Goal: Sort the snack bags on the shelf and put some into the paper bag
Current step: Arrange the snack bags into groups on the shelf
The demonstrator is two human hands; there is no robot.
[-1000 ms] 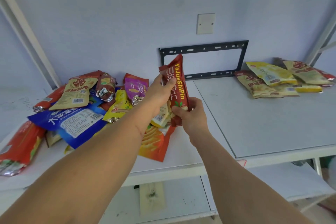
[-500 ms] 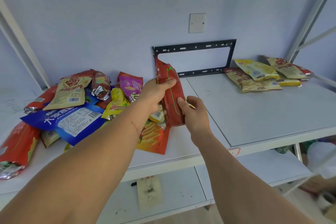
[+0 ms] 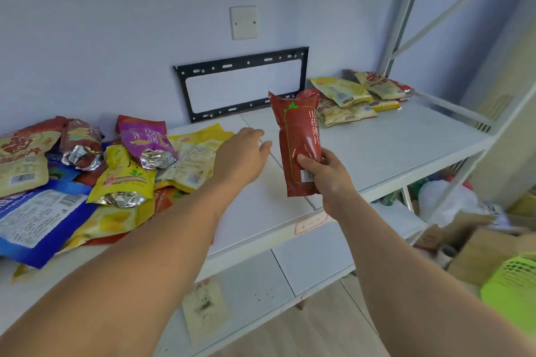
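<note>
My right hand grips a tall red snack pouch by its lower half, thumb across the front, fingers wrapped behind; pouch upright, tilted slightly left, held in the air above the white shelf. My left hand is empty, fingers loosely extended and together, palm down, hovering just above the shelf beside the pouch without touching it. Left of that hand, the unsorted heap: a pale yellow bag at its near edge, a purple bag, a bright yellow bag with a crumpled foil end, a large blue bag with its label side up. At the back right of the shelf, well apart from the heap, a small stack of yellow and tan bags. A black metal bracket sits on the wall behind.
</note>
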